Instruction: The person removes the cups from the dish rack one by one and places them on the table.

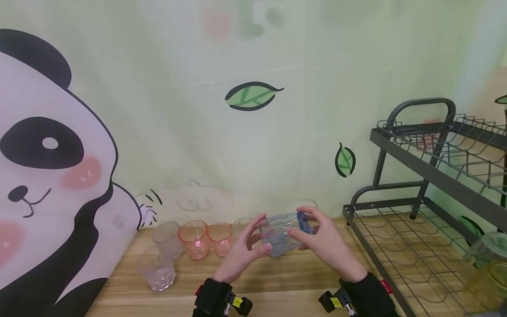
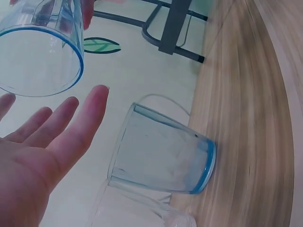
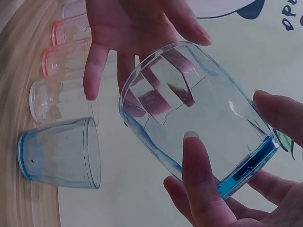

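My right hand (image 1: 326, 242) holds a clear tumbler with a blue base (image 3: 189, 109), tilted on its side in the air. Thumb and fingers grip it near the base, and its mouth points toward my left hand (image 1: 241, 255). In the left wrist view, the left fingers (image 2: 83, 123) are spread and nearly straight, a little apart from the tumbler's rim. A second blue-based tumbler (image 3: 61, 153) stands upright on the wooden table, below the held one. In the head view the held tumbler partly hides it.
Pink tumblers (image 1: 194, 240) stand along the back of the table (image 1: 198, 290), with clear tumblers (image 1: 156, 268) at the left. One clear tumbler is partly behind my left hand. A black two-tier wire rack (image 1: 420, 176) is at the right, with a yellowish glass vessel (image 1: 487, 277) on its lower shelf.
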`<state>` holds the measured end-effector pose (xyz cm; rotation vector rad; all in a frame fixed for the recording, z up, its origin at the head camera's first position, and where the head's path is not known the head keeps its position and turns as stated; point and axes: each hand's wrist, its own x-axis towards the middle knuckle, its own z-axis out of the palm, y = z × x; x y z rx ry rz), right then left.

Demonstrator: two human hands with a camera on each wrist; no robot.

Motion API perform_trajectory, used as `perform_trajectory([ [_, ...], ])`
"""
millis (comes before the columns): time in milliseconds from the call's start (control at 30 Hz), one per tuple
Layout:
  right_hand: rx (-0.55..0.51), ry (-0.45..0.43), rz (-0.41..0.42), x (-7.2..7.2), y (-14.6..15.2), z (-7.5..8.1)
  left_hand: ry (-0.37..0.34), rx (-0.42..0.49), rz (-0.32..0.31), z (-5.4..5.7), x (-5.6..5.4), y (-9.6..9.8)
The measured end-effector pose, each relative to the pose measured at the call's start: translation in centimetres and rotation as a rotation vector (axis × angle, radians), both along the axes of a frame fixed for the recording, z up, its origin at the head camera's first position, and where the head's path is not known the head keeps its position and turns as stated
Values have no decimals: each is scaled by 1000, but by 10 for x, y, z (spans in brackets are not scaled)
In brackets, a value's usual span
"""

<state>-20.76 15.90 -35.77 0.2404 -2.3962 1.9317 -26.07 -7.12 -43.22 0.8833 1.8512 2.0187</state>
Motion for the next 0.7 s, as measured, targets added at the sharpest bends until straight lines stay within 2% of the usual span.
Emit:
perform_trajectory([
  [200, -32, -4, 16, -1, -2, -2, -27, 57, -18, 2, 0, -1],
  [533, -157, -59, 25, -2, 3, -9, -22, 89, 12, 3, 3, 4],
  [700, -195, -66, 6, -2, 8, -14, 6, 96, 11, 7, 3, 8],
])
